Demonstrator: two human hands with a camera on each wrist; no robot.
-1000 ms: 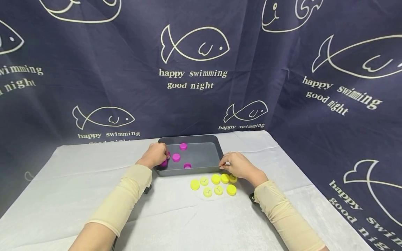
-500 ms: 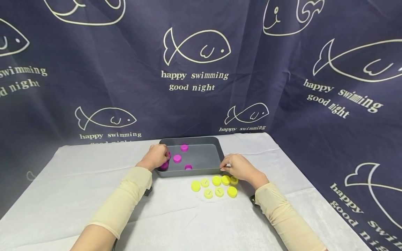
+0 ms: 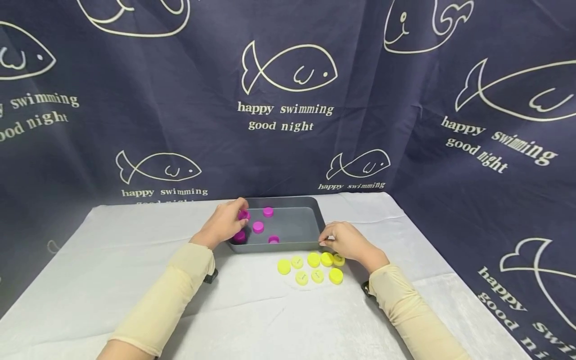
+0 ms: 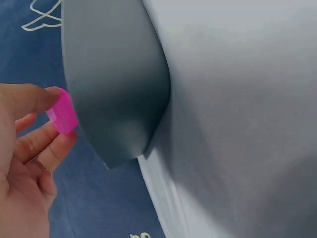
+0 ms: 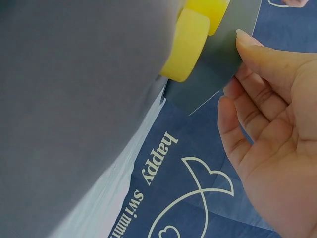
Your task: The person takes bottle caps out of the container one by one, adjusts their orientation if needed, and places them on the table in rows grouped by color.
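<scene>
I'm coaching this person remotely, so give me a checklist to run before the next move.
1. Left hand holds a magenta round plastic cap: ok, pinched.
2. Right hand grips the dark grey rectangular metal-looking tray: ok, near right corner.
3. Tray flat on the white cloth: ok, looks level.
4. Left hand free for another cap: not ok.
5. Yellow round plastic caps clear of the tray: cannot tell, back row lies close.

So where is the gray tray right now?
In the head view, the gray tray sits near the far edge of the table, between the left hand and right hand, just beyond the yellow caps.
</scene>
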